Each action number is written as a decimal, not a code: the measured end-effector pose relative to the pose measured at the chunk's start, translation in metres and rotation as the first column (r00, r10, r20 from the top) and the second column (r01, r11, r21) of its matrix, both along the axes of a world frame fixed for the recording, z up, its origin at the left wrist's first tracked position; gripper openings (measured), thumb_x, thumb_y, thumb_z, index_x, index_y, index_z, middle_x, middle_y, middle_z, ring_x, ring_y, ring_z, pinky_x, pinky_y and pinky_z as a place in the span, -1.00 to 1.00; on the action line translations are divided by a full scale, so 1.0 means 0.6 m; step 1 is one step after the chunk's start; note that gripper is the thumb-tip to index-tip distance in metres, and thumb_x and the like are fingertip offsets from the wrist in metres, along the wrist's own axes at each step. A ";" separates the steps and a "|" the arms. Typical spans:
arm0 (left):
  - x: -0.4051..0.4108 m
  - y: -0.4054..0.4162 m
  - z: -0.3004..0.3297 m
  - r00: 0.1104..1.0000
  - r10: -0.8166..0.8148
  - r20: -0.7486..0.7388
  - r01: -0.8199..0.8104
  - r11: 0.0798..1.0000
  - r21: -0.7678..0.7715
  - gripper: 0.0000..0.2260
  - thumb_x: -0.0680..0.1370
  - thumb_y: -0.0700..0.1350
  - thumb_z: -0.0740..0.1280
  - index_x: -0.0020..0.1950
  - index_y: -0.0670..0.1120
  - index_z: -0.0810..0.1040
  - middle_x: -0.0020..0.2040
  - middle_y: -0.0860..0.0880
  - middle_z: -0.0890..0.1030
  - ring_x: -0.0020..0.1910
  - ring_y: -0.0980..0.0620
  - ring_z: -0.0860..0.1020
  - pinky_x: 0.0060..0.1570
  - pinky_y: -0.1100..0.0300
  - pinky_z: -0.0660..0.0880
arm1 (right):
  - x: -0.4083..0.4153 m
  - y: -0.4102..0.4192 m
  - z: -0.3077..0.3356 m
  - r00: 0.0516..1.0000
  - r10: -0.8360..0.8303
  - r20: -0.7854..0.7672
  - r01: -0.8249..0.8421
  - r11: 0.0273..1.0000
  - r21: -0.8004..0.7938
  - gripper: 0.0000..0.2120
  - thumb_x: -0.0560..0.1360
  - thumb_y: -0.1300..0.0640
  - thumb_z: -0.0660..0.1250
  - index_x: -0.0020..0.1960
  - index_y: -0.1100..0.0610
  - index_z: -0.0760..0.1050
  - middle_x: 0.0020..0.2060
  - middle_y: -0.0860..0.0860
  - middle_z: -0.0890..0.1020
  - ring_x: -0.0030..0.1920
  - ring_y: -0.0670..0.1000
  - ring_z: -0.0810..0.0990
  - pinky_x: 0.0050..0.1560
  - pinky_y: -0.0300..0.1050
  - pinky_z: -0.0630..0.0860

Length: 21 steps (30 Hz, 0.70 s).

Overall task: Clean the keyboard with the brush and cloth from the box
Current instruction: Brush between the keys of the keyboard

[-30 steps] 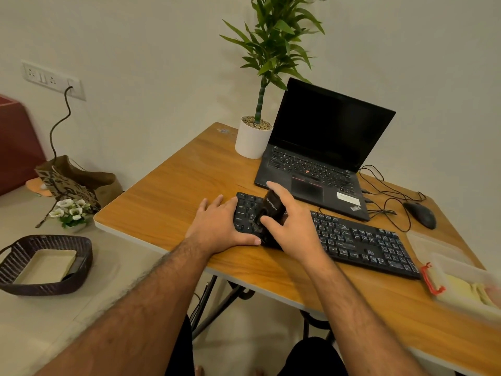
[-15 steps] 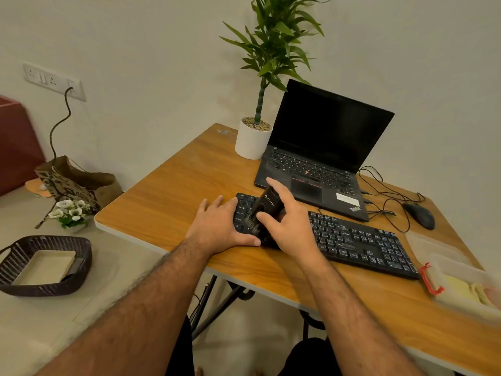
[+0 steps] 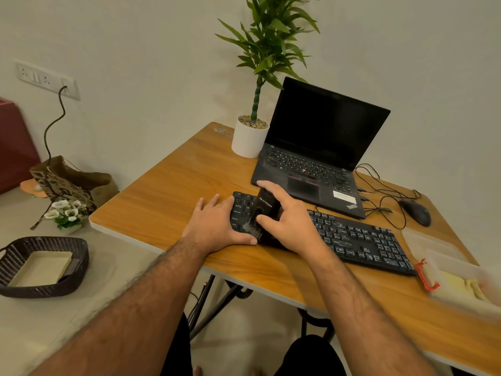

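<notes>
The black full-size keyboard (image 3: 352, 237) lies on the wooden table (image 3: 168, 196), in front of the black laptop (image 3: 320, 147). The right hand (image 3: 290, 221) grips a black brush (image 3: 264, 210) — bristles down on the keyboard's left end. The left hand (image 3: 217, 226), fingers straight, presses that end (thumb along the front edge). The clear plastic box (image 3: 461, 283) sits right of the keyboard.

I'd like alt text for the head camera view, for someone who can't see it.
A person's right hand grips a black brush on the left end of a black keyboard, while the left hand rests flat on that end. They work at a wooden table with an open laptop, potted plant, mouse and a clear plastic box.
</notes>
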<state>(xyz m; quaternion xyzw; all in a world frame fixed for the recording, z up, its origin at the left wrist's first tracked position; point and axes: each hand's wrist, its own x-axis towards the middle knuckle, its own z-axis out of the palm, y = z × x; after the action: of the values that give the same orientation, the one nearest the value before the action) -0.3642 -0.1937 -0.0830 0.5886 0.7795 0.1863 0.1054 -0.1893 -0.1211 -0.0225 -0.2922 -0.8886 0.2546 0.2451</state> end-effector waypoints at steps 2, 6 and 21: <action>0.000 -0.001 0.002 1.000 0.007 -0.004 -0.007 1.000 -0.010 0.13 0.26 0.57 0.32 0.62 -0.04 0.07 0.58 -0.04 0.26 0.61 -0.02 0.04 0.57 -0.12 -0.12 | 0.000 0.010 0.001 0.996 -0.087 -0.003 0.087 0.995 0.051 -0.36 0.49 0.13 0.41 0.45 -0.27 0.26 0.14 -0.07 0.57 0.03 -0.08 0.59 0.06 -0.02 0.62; 0.002 0.000 0.001 1.000 0.005 -0.007 -0.005 1.000 -0.022 0.14 0.26 0.58 0.30 0.62 -0.05 0.05 0.59 -0.04 0.24 0.61 -0.01 0.03 0.57 -0.11 -0.12 | -0.001 0.000 -0.008 0.992 -0.107 -0.066 0.107 0.994 -0.004 -0.35 0.50 0.12 0.42 0.45 -0.29 0.24 0.17 -0.09 0.55 0.13 -0.10 0.55 0.16 -0.05 0.58; 0.004 -0.003 0.008 1.000 0.011 0.007 -0.011 0.999 -0.032 0.10 0.29 0.56 0.30 0.62 -0.03 0.06 0.58 -0.03 0.25 0.61 -0.01 0.04 0.57 -0.10 -0.13 | 0.041 -0.003 0.009 1.000 0.017 0.016 -0.015 0.996 -0.090 -0.36 0.43 0.20 0.42 0.39 -0.27 0.34 0.07 -0.31 0.51 0.07 -0.17 0.56 0.05 -0.07 0.61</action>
<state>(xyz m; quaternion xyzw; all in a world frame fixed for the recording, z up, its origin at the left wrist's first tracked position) -0.3619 -0.1954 -0.0783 0.5821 0.7852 0.1765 0.1163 -0.1646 -0.1232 -0.0172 -0.2980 -0.8806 0.2938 0.2223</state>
